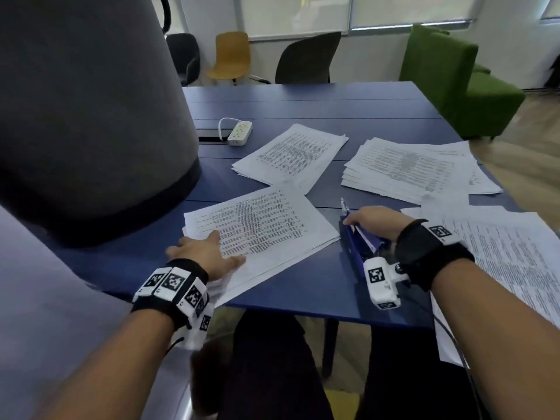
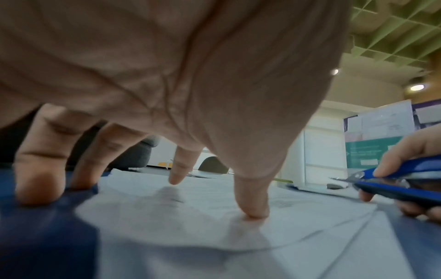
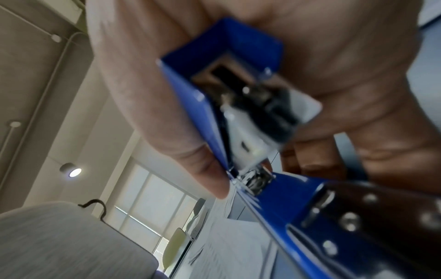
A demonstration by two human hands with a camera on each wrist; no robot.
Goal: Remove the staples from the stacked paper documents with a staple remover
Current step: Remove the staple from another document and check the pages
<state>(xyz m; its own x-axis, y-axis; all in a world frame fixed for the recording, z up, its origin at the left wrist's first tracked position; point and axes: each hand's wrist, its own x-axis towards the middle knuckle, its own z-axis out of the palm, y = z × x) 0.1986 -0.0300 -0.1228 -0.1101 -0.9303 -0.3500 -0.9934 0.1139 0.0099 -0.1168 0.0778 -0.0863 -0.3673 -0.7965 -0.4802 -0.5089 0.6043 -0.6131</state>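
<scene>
A printed document stack [image 1: 266,228] lies on the blue table [image 1: 303,110] in front of me. My left hand [image 1: 206,250] rests spread on the stack's near-left corner; its fingertips [image 2: 253,211] press the paper [image 2: 214,236] and the table. To the right, my right hand [image 1: 372,221] grips a blue staple remover [image 1: 354,241] that lies on the table beside the stack. Its metal tip [image 1: 343,204] points away from me. The wrist views show the thumb [image 3: 200,169] and curled fingers around the blue body [image 3: 238,56], also seen from the left [image 2: 401,181].
Two more paper stacks lie farther back, one in the middle [image 1: 291,154] and one at the right [image 1: 415,168]. Loose sheets [image 1: 509,256] spread under my right forearm. A white power strip [image 1: 239,133] sits back left. A large grey padded shape [image 1: 91,116] overhangs the table's left.
</scene>
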